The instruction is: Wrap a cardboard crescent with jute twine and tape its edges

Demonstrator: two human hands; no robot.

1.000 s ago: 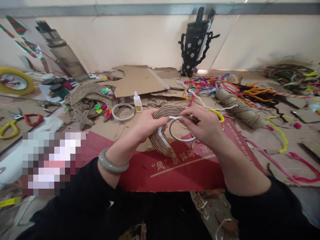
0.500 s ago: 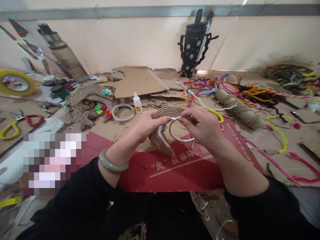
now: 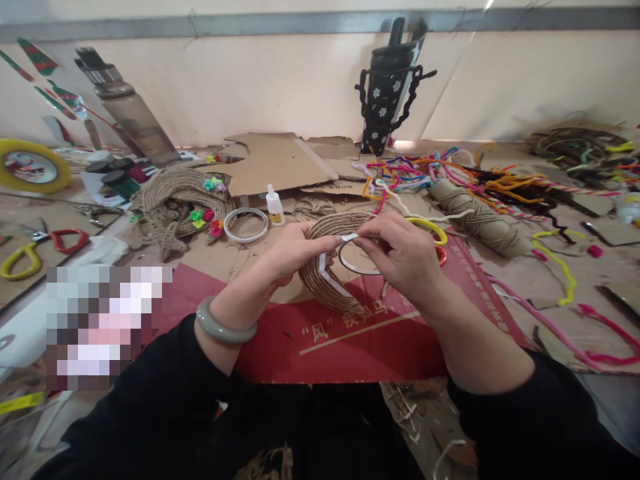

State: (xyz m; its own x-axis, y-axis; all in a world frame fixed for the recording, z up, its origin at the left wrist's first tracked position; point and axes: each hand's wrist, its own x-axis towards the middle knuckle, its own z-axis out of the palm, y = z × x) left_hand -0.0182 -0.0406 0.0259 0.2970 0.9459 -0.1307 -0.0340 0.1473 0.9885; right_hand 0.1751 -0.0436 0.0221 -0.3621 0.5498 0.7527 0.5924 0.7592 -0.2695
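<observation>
My left hand (image 3: pixel 293 252) pinches the upper edge of a crescent-shaped piece wrapped in jute twine (image 3: pixel 320 280), which is held above a red cardboard sheet (image 3: pixel 350 340). My right hand (image 3: pixel 400 257) grips a thin roll of double-sided tape (image 3: pixel 357 267) and presses a white strip of it along the crescent's inner edge. The fingers of both hands are closed and nearly meet at the strip. A grey-green bangle (image 3: pixel 223 327) is on my left wrist.
A second tape ring (image 3: pixel 246 224) and a small glue bottle (image 3: pixel 275 204) lie behind the hands. A finished twine moon with coloured flowers (image 3: pixel 185 197) is to the left, with scissors (image 3: pixel 37 245) further left. Pipe cleaners (image 3: pixel 450 173) and a twine spool (image 3: pixel 480 220) lie right.
The tape roll and my right hand have moved slightly up and left, closer to the crescent's top, and the crescent has tilted a little. My left hand has hardly moved.
</observation>
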